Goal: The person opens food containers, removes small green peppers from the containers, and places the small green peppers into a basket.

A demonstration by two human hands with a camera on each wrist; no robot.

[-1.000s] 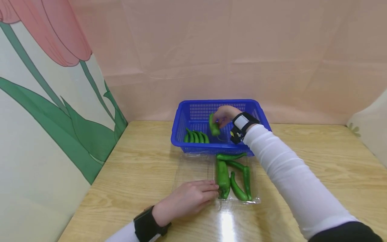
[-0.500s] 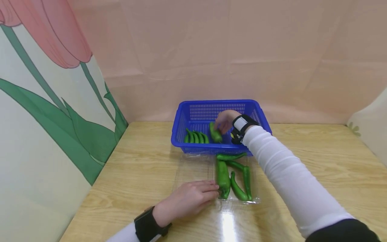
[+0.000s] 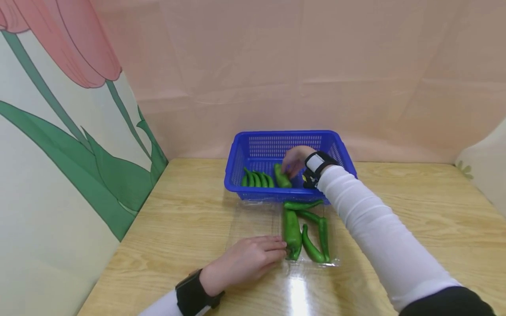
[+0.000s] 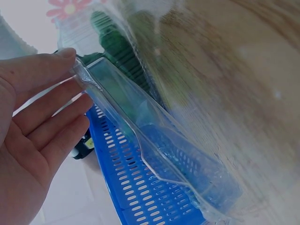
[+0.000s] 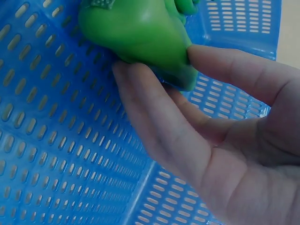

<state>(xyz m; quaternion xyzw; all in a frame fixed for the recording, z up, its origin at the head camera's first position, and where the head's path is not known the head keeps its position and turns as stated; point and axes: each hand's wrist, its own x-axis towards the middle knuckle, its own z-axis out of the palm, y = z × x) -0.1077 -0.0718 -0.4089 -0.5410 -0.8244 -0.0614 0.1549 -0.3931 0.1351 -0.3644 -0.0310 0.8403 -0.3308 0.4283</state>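
Bright glare streak on tabletop (image 3: 193,206); wrist views dimmer, softer.

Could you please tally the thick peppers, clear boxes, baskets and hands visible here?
Thick peppers: 2
Clear boxes: 1
Baskets: 1
Hands: 2
Total: 6

One of the hands (image 4: 33,140) pinches a clear container (image 4: 138,112), seemingly beside a blue basket (image 4: 125,180).

From my side I see an indoor corner; whether home or studio, I cannot tell. A wooden surface (image 3: 189,215) meets a creased pink sheet (image 3: 296,66), and a big tulip picture (image 3: 71,145) fills the left.
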